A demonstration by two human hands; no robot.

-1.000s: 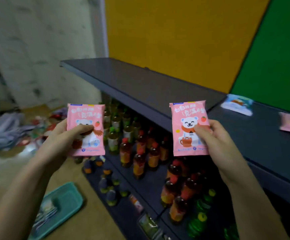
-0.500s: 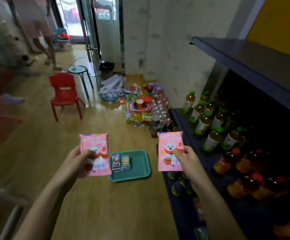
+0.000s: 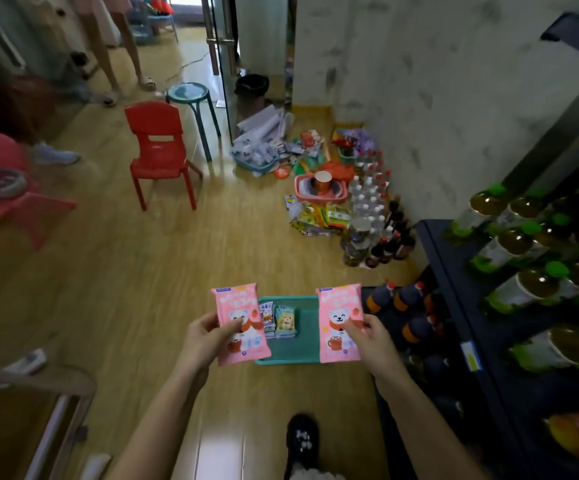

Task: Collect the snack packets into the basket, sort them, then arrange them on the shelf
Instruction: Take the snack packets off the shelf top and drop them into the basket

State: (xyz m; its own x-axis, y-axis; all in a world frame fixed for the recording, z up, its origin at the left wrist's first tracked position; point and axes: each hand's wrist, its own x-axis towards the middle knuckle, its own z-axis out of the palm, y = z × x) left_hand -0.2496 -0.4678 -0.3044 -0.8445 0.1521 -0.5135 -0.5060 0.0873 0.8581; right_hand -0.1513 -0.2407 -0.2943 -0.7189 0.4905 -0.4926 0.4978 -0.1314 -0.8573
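Note:
My left hand (image 3: pixel 206 337) pinches a pink snack packet with a white bear (image 3: pixel 241 322), held upright. A matching pink packet (image 3: pixel 338 322) is pinched in my right hand (image 3: pixel 373 341). Both hang above a teal tray-like basket (image 3: pixel 303 355) on the wooden floor. Two small stacks of packets (image 3: pixel 279 320) lie in its left part. The dark shelf unit (image 3: pixel 454 292) stands at the right, its lower tiers full of bottles.
A red child's chair (image 3: pixel 158 150) and a green stool (image 3: pixel 191 98) stand ahead on the floor. A pile of packets, baskets and bottles (image 3: pixel 336 188) lies by the wall. Another person's legs (image 3: pixel 115 46) show at the far left. My shoe (image 3: pixel 302 441) is below.
The view has turned from the top shelf down to the floor. Both hands kept their pink packets and now hold them lower, over the teal basket.

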